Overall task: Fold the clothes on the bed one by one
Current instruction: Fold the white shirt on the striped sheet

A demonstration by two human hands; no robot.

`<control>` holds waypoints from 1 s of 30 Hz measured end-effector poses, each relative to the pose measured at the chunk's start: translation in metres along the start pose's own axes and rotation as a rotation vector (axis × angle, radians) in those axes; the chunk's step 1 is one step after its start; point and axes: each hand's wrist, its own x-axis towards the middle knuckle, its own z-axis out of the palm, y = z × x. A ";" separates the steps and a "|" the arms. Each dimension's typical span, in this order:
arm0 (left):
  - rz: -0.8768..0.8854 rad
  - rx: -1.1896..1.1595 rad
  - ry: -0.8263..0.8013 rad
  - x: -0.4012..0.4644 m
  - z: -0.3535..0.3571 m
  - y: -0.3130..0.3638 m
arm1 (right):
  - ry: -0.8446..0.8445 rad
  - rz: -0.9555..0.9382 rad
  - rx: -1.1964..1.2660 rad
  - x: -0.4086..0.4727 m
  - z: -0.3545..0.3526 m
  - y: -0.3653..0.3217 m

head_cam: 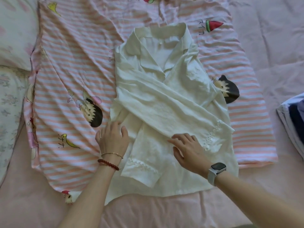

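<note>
A white collared shirt (166,99) lies face up in the middle of the bed, collar at the far end, both long sleeves crossed over its front with their lace-trimmed cuffs near me. My left hand (113,139) lies flat with fingers spread at the shirt's near left edge, where the fabric is tucked in. My right hand (189,148) rests flat on the shirt's lower front, fingers straight, just below the upper crossed sleeve. Neither hand grips the cloth.
Under the shirt lies a pink-and-white striped blanket (74,76) with cartoon prints, spread over a pink bedsheet (164,211). Pillows (13,38) sit at the far left. A folded navy-and-white garment (294,125) lies at the right edge.
</note>
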 end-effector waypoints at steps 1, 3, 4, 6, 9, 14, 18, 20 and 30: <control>0.035 0.002 0.061 0.012 -0.007 0.008 | 0.043 0.016 0.004 0.018 -0.011 0.007; 0.067 -0.001 0.091 0.048 -0.020 0.026 | 0.146 0.055 0.008 0.058 -0.035 0.024; 0.057 -0.014 0.074 0.070 -0.025 0.036 | 0.191 0.077 0.010 0.080 -0.048 0.034; 0.040 -0.060 0.031 0.117 -0.030 0.054 | 0.259 0.122 0.004 0.123 -0.069 0.057; 0.063 -0.106 -0.021 0.190 -0.028 0.072 | 0.313 0.204 -0.033 0.187 -0.094 0.098; -0.086 -0.384 -0.074 0.286 -0.018 0.090 | 0.214 0.435 0.092 0.282 -0.113 0.159; -0.074 -0.511 -0.122 0.313 -0.010 0.087 | 0.168 0.542 0.427 0.318 -0.116 0.177; 0.026 -0.492 -0.152 0.317 -0.008 0.086 | 0.154 0.526 0.532 0.324 -0.116 0.181; 0.240 -0.435 0.190 0.282 -0.034 0.105 | 0.324 0.323 0.348 0.300 -0.138 0.160</control>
